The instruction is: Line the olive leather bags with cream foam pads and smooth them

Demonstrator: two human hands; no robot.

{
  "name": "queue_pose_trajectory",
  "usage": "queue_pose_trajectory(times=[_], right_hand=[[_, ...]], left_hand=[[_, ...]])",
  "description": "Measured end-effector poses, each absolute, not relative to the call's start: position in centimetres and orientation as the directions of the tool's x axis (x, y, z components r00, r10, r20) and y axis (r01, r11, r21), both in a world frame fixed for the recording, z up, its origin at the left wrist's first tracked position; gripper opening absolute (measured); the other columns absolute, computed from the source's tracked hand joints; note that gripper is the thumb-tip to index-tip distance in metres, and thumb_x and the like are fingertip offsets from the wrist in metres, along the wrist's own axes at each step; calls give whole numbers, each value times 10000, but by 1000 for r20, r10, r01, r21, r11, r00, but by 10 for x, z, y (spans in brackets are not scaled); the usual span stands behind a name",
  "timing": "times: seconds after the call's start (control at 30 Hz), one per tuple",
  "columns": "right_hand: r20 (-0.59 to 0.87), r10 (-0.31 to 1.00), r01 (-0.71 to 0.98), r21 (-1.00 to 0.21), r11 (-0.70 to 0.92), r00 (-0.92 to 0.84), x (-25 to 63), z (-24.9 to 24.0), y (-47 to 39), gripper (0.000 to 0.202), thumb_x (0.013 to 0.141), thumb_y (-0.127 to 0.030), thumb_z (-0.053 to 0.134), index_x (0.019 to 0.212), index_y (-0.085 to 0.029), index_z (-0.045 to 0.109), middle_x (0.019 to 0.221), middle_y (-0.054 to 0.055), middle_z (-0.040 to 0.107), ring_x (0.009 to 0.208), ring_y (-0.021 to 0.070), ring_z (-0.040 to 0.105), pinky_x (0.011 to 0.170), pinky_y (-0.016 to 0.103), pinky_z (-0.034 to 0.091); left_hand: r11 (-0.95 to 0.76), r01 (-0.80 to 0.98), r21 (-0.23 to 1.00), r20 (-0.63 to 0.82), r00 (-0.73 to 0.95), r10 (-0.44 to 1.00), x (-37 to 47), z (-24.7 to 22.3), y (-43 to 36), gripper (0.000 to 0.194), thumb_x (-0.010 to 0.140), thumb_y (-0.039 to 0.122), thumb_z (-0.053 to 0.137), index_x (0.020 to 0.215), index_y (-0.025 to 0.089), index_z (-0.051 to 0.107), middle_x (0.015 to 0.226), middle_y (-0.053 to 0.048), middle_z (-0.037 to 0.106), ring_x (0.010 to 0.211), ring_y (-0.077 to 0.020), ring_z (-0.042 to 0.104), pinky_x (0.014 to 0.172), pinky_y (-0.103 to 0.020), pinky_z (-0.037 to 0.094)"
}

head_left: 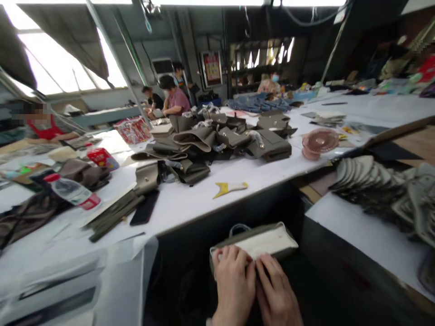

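Observation:
An olive-grey bag piece with a white inner panel [268,242] is held low in front of me, below the table's front edge. My left hand [234,276] lies over its near left edge with bent fingers closed on it. Close beside it, my right hand [277,287] grips the near edge around its middle, fingertips pressed together. The two hands almost touch. A dark loop sticks up behind the piece's far edge. What the thumbs do is hidden.
Grey bags [231,136] are heaped on the white table [190,203]. Nearer are a yellow tool [229,188], a black phone [145,208], olive strips and a bottle [73,191]. A pink fan [319,142] and stacked grey pieces [384,194] lie right. Several people sit further back.

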State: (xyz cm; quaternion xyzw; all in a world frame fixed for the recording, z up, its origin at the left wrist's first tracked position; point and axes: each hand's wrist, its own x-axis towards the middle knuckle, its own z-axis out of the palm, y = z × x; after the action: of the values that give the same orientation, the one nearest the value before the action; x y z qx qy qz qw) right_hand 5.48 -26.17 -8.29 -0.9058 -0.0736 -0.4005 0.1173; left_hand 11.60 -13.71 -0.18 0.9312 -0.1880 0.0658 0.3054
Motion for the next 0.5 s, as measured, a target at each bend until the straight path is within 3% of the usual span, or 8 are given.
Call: queue_pose_trajectory(times=[0.1, 0.27, 0.33, 0.37, 0.4, 0.43, 0.47, 0.5], right_hand=[[640, -30, 234, -325, -916, 768, 44, -68, -246, 502, 959, -117, 463, 1460, -132, 435, 1363, 169, 543, 1324, 312, 476, 1027, 528, 514], [600, 6, 291, -379, -878, 800, 44, -63, -239, 524, 949, -96, 483, 1467, -159, 437, 1352, 153, 541, 1337, 308, 452, 1053, 535, 497], [586, 9, 286, -381, -879, 810, 44, -62, -239, 542, 953, -121, 491, 1486, -178, 416, 1362, 143, 538, 1336, 311, 452, 1047, 529, 501], [582, 8, 280, -379, -882, 813, 43, -62, -239, 554, 954, -134, 499, 1496, -183, 400, 1366, 140, 538, 1334, 313, 453, 1040, 527, 505], [580, 10, 276, -372, -886, 815, 43, -61, -239, 564, 954, -145, 507, 1504, -189, 389, 1364, 137, 541, 1331, 315, 454, 1035, 528, 507], [579, 17, 277, -363, -890, 815, 43, -61, -238, 572, 953, -151, 514, 1508, -195, 384, 1360, 132, 546, 1327, 315, 456, 1034, 530, 505], [581, 29, 284, -353, -892, 813, 43, -60, -238, 575, 952, -153, 518, 1508, -201, 384, 1354, 127, 551, 1325, 314, 457, 1038, 533, 498], [580, 46, 296, -344, -891, 813, 43, -60, -237, 575, 950, -152, 520, 1507, -205, 387, 1352, 122, 554, 1326, 314, 455, 1045, 536, 488]], left_hand=[[-747, -362, 557, 184, 931, -315, 112, 15, -134, 126, 892, 185, 571, 790, 213, 641, 875, 3, 637, 926, -192, 541, 967, -430, 269], [-721, -339, 604, 253, 940, -230, 101, 10, -115, 102, 875, 164, 593, 845, 233, 662, 942, 2, 647, 979, -188, 555, 1018, -437, 256], [-649, -328, 687, 345, 933, -105, 96, -3, -101, 99, 875, 184, 601, 907, 242, 673, 1026, -12, 645, 1053, -193, 553, 1091, -448, 225], [-548, -266, 793, 339, 940, 34, 93, -12, -95, 97, 875, 211, 611, 947, 241, 670, 1078, -20, 635, 1102, -192, 542, 1123, -432, 221], [-384, -161, 909, 255, 944, 208, 92, -24, -90, 112, 882, 259, 617, 983, 236, 658, 1121, -27, 621, 1144, -190, 526, 1141, -404, 235], [-142, -24, 990, 74, 928, 364, 91, -36, -87, 155, 890, 312, 612, 1014, 224, 638, 1159, -39, 605, 1174, -188, 516, 1135, -371, 277], [167, 135, 977, -197, 871, 449, 91, -50, -86, 191, 900, 353, 597, 1032, 217, 619, 1166, -43, 602, 1173, -183, 525, 1120, -349, 317], [356, 253, 900, -398, 811, 429, 91, -63, -89, 232, 922, 398, 549, 1026, 198, 603, 1142, -68, 610, 1133, -197, 556, 1077, -367, 379]])
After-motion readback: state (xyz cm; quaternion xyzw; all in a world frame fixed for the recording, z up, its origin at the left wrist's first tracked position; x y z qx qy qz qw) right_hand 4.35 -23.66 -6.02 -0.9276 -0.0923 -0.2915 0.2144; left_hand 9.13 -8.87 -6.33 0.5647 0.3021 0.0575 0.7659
